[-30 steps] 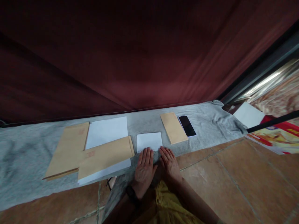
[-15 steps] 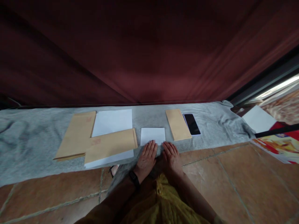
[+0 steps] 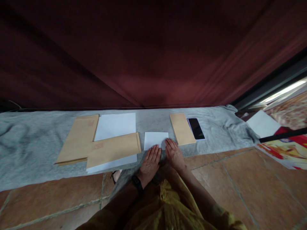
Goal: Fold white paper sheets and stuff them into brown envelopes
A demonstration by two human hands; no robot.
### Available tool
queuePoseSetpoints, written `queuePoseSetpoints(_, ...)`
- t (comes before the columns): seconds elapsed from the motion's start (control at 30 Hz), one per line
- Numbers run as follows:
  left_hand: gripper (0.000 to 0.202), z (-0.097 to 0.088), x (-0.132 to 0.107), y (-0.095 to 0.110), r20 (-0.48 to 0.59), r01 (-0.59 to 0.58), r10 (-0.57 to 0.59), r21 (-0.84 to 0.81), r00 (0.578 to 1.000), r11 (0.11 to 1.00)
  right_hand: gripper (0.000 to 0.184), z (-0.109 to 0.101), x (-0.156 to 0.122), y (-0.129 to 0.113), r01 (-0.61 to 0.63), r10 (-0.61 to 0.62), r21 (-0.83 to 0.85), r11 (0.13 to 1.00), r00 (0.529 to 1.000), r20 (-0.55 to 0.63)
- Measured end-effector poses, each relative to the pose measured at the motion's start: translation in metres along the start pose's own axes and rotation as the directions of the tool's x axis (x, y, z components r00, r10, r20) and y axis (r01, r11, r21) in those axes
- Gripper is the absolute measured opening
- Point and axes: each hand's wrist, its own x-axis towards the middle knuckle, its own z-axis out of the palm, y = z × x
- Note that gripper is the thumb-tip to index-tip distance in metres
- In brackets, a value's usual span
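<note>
My left hand point(image 3: 151, 162) lies flat with fingers stretched out, its fingertips touching the near edge of a small folded white paper point(image 3: 154, 139). My right hand point(image 3: 174, 154) also lies flat and open, its fingertips resting on the paper's near right corner. The paper sits on a grey cloth point(image 3: 28, 143) spread over the floor. A small tan envelope point(image 3: 182, 128) lies just right of the paper, with a black phone point(image 3: 196, 128) beside it.
Left of the paper lie two large tan envelopes point(image 3: 78, 138) point(image 3: 112, 149) overlapping white sheets point(image 3: 116, 125). A dark red curtain point(image 3: 148, 54) hangs behind the cloth. Brown floor tiles point(image 3: 240, 188) run along the near side. At far right are a white sheet point(image 3: 262, 123) and a colourful print point(image 3: 287, 148).
The view shifted and steadied. My right hand slid forward onto the paper's right corner; my left hand stayed at the near edge.
</note>
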Motion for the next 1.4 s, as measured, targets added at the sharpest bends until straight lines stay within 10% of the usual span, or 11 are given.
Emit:
queuePoseSetpoints(0.43,0.078,0.006,0.0,-0.001,-0.082,0.019,-0.019,-0.005,0.996,1.0,0.045,-0.002,0.081,0.017,-0.074,0.075,-0.012,0.997,0.994,0.078)
queuePoseSetpoints(0.77,0.067,-0.008,-0.002,-0.003,-0.153,0.035,-0.043,-0.058,0.987,0.998,0.019,-0.023,0.098,0.028,-0.297,0.259,0.355,0.886,0.954,0.152)
queuePoseSetpoints(0.9,0.071,-0.021,-0.003,-0.004,-0.197,0.074,-0.093,-0.105,0.976,0.992,0.006,-0.029,0.085,0.032,-0.391,0.367,0.602,0.696,0.915,0.169)
queuePoseSetpoints(1.1,0.071,-0.038,0.0,-0.007,-0.255,0.133,-0.179,-0.188,0.95,0.973,0.038,-0.021,0.042,0.009,-0.418,0.523,0.85,0.321,0.826,0.209)
queuePoseSetpoints(1.17,0.07,-0.038,0.002,-0.007,-0.255,0.141,-0.19,-0.197,0.948,0.97,0.041,-0.012,0.025,-0.006,-0.366,0.589,0.928,-0.072,0.735,0.336)
queuePoseSetpoints(1.23,0.069,-0.034,0.002,-0.006,-0.237,0.129,-0.171,-0.184,0.956,0.974,0.041,-0.004,0.012,-0.02,-0.298,0.6,0.922,-0.249,0.699,0.388)
queuePoseSetpoints(1.4,0.068,-0.014,-0.002,0.001,-0.18,0.084,-0.105,-0.119,0.978,0.989,0.039,0.005,0.0,-0.035,-0.2,0.633,0.908,-0.368,0.662,0.402)
